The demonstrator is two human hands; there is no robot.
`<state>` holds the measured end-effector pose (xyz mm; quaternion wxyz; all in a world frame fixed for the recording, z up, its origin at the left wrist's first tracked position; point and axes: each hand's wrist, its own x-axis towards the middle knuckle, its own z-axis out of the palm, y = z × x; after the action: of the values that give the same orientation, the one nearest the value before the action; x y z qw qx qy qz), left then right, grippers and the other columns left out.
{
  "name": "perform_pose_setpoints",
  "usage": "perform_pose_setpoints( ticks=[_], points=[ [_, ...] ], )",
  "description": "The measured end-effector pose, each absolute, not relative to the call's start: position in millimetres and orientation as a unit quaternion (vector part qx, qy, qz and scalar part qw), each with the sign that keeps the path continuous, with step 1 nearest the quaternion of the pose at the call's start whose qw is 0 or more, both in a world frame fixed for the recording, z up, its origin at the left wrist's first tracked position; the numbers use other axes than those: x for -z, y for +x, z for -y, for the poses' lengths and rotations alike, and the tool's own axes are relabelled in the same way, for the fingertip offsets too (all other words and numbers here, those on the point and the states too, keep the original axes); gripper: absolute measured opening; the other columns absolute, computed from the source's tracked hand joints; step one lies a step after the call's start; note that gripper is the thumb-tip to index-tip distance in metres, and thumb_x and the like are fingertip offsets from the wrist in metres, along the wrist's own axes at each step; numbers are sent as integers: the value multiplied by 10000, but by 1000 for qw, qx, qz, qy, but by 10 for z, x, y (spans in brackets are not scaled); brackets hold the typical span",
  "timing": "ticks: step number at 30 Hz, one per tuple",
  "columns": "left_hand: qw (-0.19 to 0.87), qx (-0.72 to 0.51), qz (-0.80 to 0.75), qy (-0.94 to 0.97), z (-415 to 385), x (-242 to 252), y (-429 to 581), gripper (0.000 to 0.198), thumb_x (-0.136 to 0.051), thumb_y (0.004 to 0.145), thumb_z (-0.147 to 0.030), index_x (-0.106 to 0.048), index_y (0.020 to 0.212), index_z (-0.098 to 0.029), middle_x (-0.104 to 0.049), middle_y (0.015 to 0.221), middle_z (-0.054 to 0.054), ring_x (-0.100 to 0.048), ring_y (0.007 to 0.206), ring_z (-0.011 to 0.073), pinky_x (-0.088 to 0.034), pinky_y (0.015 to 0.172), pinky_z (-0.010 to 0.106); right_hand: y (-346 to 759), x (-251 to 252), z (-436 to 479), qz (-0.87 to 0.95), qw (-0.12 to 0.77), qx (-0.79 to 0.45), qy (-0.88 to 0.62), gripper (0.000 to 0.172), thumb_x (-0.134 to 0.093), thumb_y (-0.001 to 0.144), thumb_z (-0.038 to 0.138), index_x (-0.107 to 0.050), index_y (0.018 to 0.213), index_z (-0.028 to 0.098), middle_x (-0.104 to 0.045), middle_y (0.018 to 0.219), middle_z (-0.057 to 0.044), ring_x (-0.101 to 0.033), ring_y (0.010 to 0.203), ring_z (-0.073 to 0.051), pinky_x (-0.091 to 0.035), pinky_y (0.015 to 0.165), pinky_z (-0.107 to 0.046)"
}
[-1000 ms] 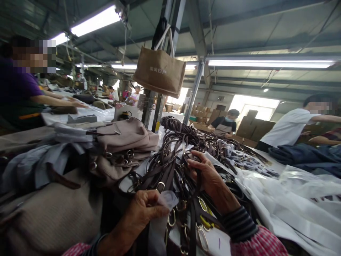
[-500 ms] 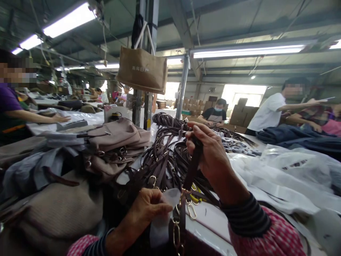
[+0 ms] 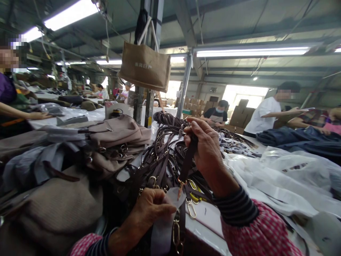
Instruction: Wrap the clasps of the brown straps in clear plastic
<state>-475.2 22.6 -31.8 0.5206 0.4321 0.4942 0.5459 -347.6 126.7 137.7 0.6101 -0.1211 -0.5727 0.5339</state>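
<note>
My right hand (image 3: 204, 149) is closed around a dark brown strap (image 3: 188, 160), which hangs down and ends in a gold metal clasp (image 3: 181, 186). Between the thumb and fingers of my left hand (image 3: 149, 209) is a translucent plastic sleeve (image 3: 162, 227), its upper edge near the clasp. Beyond both hands spreads a pile of brown straps (image 3: 162, 167) with gold rings. Just below the hands hangs another strap with a gold oval ring (image 3: 176, 231). Yellow-handled snippers (image 3: 195, 196) lie partly hidden under the straps.
Brown bags (image 3: 61, 202) are heaped at left. Clear plastic sheeting (image 3: 287, 185) and dark blue fabric (image 3: 287, 140) lie at right. A tan tote bag (image 3: 145, 67) hangs from a metal post. Co-workers stand at left, at right and at the back.
The strap's clasp end has shifted slightly left, over the plastic sleeve's top. My left hand has moved slightly right with the sleeve. The co-worker at left has drawn an arm back.
</note>
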Motion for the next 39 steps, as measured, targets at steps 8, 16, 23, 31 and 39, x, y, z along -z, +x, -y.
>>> perform_pose_setpoints(
  ticks=[8, 16, 23, 31, 39],
  points=[
    [547, -568, -423, 446, -267, 274, -4694, 423, -979, 560, -443, -776, 737, -116, -713, 686, 30, -580, 607, 127, -407, 578, 212, -3547, -1238, -1264, 572, 623, -517, -133, 233, -672, 925, 358, -651, 1100, 205, -672, 760, 14, -552, 527, -73, -403, 482, -202],
    [630, -564, -326, 422, -208, 146, -4664, 384, -804, 852, -470, -732, 748, -107, -696, 738, 60, -610, 644, 124, -454, 638, 220, -3493, -1110, -1221, 573, 607, -535, -130, 286, -694, 929, 391, -598, 1159, 251, -691, 816, 21, -581, 590, -88, -422, 519, -191],
    [646, -600, -316, 350, -243, 132, -4641, 387, -876, 789, -454, -737, 788, -93, -723, 749, 88, -638, 618, 135, -495, 616, 233, -3419, -870, -1095, 632, 580, -476, -192, 239, -636, 977, 424, -566, 1131, 255, -722, 921, 4, -610, 787, -140, -468, 722, -266],
    [609, -626, -328, 360, -302, -49, -4637, 385, -887, 772, -450, -741, 833, -98, -719, 759, 77, -634, 637, 139, -502, 603, 223, -3313, -540, -1009, 722, 508, -399, -246, 229, -596, 999, 467, -589, 963, 241, -689, 1006, 16, -544, 840, -148, -422, 782, -279],
    [563, -632, -366, 387, -160, -49, -4694, 315, -883, 770, -397, -713, 768, -131, -607, 661, -10, -502, 573, 75, -402, 544, 169, -3122, -186, -999, 603, 474, -588, -258, 448, -688, 920, 573, -546, 1212, 263, -723, 1044, -46, -615, 716, -136, -452, 592, -236]
  ],
)
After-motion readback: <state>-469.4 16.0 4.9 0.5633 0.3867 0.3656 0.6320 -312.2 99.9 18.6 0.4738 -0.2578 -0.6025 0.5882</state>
